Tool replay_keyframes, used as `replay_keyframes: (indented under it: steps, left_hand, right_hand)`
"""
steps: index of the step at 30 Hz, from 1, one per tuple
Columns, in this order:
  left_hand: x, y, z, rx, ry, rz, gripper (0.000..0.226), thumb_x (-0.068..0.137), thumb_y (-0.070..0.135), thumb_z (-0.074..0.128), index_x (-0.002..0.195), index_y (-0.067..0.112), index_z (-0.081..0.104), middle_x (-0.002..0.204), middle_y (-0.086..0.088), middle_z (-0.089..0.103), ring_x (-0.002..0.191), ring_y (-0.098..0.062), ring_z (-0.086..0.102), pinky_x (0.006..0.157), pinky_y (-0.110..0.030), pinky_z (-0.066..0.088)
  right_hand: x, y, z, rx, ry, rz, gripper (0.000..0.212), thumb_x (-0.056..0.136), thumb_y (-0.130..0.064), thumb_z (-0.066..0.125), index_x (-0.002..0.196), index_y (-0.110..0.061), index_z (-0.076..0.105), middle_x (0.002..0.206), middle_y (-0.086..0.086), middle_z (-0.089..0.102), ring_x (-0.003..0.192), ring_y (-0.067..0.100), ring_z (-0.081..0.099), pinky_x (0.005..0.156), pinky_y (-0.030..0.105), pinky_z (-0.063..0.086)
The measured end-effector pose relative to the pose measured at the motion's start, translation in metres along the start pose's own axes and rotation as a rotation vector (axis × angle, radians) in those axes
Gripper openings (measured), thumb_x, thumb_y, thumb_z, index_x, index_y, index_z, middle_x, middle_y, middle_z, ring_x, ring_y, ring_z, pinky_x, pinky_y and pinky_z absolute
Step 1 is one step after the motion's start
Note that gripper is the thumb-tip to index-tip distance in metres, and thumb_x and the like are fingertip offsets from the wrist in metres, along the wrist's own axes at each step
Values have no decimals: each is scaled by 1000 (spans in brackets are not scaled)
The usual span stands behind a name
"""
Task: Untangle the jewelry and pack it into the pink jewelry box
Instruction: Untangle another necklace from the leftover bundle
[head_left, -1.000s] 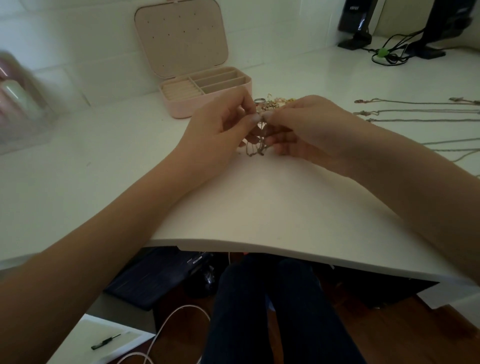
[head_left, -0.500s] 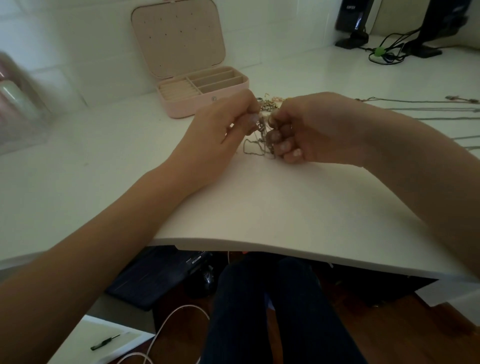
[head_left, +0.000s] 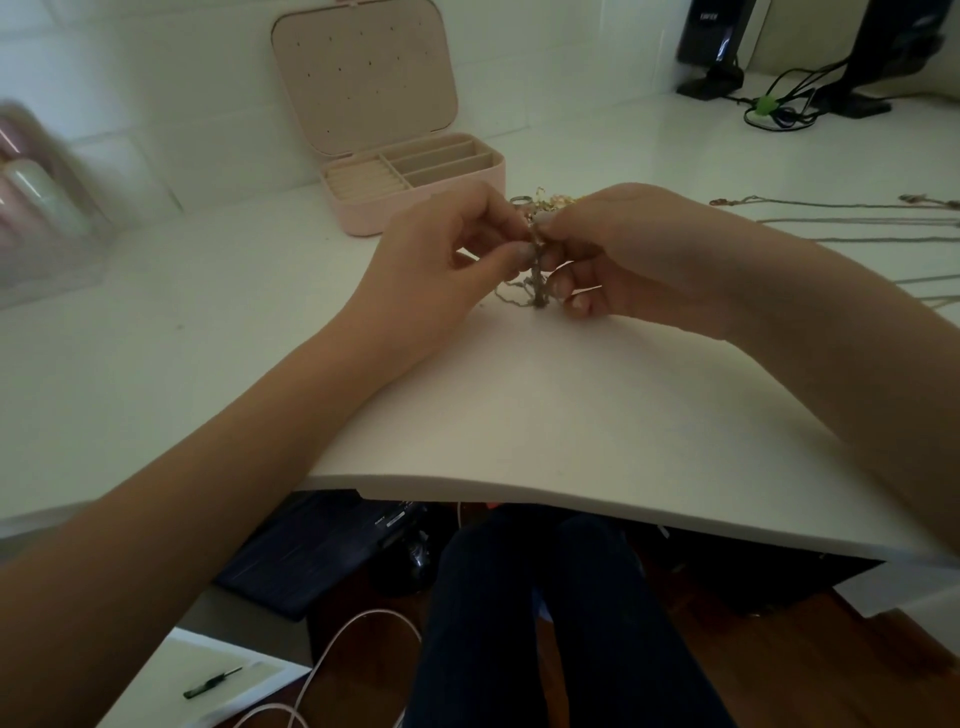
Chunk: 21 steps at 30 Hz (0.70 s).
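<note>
1. The pink jewelry box (head_left: 415, 176) sits open, no jewelry seen inside.
2. The left hand (head_left: 441, 254) pinches the tangled chains (head_left: 535, 280) — lifted higher than before.
3. The right hand (head_left: 623, 254) pinches them too — still knotted.

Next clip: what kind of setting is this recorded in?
Most likely a home or office desk against a tiled wall. A white desk carries two black stands with bundled cables at the back, probably monitors, and the person's knees show under its edge, so they are seated.
</note>
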<state>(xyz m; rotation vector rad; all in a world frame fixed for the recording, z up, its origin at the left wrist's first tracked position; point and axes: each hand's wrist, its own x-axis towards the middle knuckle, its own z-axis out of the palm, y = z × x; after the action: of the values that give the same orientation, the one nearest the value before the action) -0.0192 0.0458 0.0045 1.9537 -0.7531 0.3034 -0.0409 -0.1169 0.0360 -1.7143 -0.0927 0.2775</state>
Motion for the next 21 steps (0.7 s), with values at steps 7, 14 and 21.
replay_keyframes:
  steps: [7,14,21]
  left_hand:
    - [1,3,-1,41,-7,-36,13,82,22,63,72,28,59,65,19,59,67,5,54,61,-14,41]
    - [-2,3,1,157,65,4,5,74,9,58,72,6,56,73,-8,62,67,-17,59,62,-30,49]
    - [2,4,-7,-126,146,-202,19,83,0,65,72,10,52,69,-9,68,62,-17,66,65,-34,55]
  right_hand:
    - [2,2,0,-21,-41,22,21,99,-14,44,80,-12,51,58,-2,47,46,9,44,43,18,37]
    - [4,3,-3,69,-164,101,39,102,-25,36,64,-18,37,54,-4,41,46,10,37,42,18,34]
    - [3,-1,-11,153,-36,-36,44,99,-37,48,59,-18,43,60,-5,47,55,9,44,54,19,39]
